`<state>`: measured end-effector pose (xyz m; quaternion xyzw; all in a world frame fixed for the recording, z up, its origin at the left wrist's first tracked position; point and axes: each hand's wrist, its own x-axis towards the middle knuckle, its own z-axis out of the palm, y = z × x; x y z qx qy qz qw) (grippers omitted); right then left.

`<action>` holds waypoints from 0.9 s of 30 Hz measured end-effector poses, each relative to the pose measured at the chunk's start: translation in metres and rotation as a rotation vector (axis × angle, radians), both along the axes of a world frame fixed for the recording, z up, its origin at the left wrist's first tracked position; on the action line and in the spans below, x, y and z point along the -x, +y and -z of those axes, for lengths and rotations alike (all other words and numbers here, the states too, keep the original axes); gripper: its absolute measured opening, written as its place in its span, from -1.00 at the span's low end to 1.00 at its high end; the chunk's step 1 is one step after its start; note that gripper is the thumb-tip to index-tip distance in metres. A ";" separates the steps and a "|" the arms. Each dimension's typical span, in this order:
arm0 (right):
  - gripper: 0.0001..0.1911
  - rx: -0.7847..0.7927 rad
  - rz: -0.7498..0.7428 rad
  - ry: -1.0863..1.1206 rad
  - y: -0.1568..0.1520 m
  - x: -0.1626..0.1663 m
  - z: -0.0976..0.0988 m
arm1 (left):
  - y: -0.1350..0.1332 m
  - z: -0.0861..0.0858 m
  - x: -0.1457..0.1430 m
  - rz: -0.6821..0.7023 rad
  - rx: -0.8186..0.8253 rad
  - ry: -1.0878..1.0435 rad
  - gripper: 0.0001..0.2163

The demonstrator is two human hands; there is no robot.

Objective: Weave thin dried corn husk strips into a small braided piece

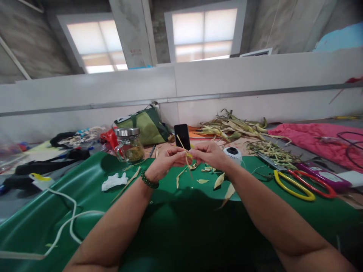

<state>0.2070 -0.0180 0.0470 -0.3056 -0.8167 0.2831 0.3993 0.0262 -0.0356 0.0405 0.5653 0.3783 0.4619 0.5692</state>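
Note:
My left hand (168,161), with a green bead bracelet (149,180) at the wrist, pinches a thin yellowish strip of dried husk (183,142). Opposite it, my right hand (211,154) is closed on the same strip, fingertips nearly meeting the left ones. One end of the strip sticks up in front of a black phone (182,136), and another end hangs below the fingers. The exact point where the right fingers grip is partly hidden. Beneath both hands, pale husk scraps (219,181) lie on a green sheet (176,211).
Yellow-and-red-handled scissors (300,185) lie at right, near husk trimmings (275,153). A thread spool (233,153) stands behind my right wrist. To the left are a lidded glass jar (130,145), crumpled white tissue (114,182) and a white cable (74,215). Dried husks (232,126) are heaped behind.

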 end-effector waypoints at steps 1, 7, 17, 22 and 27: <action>-0.62 -0.004 0.002 -0.009 0.000 0.001 0.001 | 0.000 0.000 0.000 0.033 0.003 0.031 -0.59; -0.50 0.116 0.081 0.172 0.012 0.000 0.005 | 0.001 0.000 0.003 0.032 -0.054 0.111 -0.66; -0.76 0.297 -0.104 0.150 0.006 0.026 0.022 | 0.007 0.008 -0.005 -0.247 -0.097 -0.275 -0.72; -0.72 0.176 -0.030 0.183 0.001 0.038 0.033 | 0.003 0.011 -0.013 -0.268 -0.136 -0.227 -0.70; -0.63 0.016 0.072 0.144 -0.012 0.044 0.040 | 0.004 0.009 -0.012 -0.328 -0.130 -0.262 -0.65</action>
